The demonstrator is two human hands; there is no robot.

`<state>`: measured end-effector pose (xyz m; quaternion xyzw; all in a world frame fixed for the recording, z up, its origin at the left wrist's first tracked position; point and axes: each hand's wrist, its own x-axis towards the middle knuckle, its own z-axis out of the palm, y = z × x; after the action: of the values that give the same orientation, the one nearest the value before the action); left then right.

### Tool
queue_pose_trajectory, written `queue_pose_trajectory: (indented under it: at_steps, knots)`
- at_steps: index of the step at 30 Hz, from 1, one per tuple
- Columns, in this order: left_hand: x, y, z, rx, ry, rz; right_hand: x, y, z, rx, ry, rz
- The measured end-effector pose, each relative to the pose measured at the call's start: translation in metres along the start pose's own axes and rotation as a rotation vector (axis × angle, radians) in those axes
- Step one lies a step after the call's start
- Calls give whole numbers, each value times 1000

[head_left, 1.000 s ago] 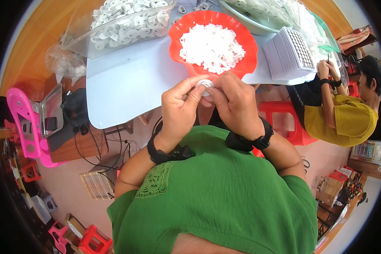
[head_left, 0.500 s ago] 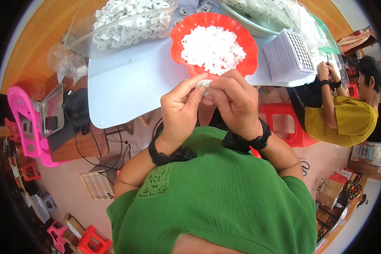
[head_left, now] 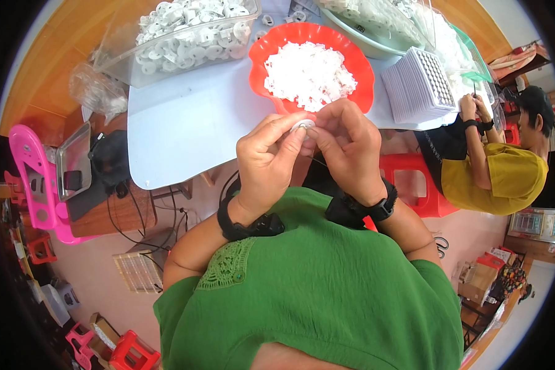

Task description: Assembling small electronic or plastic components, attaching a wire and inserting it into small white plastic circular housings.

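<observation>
Just in front of the table's near edge, my two hands meet over a small round white plastic part (head_left: 303, 124). My left hand (head_left: 266, 157) pinches it between thumb and fingers. From the other side the thumb and fingertips of my right hand (head_left: 353, 148) press on it; their exact grip is partly hidden. Right beyond my fingertips stands a red scalloped bowl (head_left: 362, 80) heaped with small white plastic pieces (head_left: 308, 74). A clear plastic bin (head_left: 114, 65) at the far left holds many round white parts (head_left: 194, 28) like the held one.
A stack of white trays (head_left: 410, 92) stands right of the bowl on the pale blue table (head_left: 179, 135). Behind it a pale green basin (head_left: 357, 40) holds bagged parts. At the right a co-worker in a yellow shirt (head_left: 499, 176) sits beside a red stool (head_left: 416, 185).
Both hands stay on the white part and have shifted slightly right in the picture. My right fingers have changed position a little. The view has tilted slightly.
</observation>
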<state>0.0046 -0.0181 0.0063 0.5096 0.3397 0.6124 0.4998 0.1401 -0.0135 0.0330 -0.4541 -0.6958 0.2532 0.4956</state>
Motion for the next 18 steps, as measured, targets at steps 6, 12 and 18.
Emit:
queue_pose_trajectory:
  at_steps: [6,12,18]
  knots:
    - [-1,-4,-2,52,-21,55,1,3,-1,136,-82,96]
    - [6,-6,-8,-128,-36,-231,6,13,-1,313,-100,318]
    - [12,-2,-9,-407,-101,-391,14,13,-13,443,-128,487]
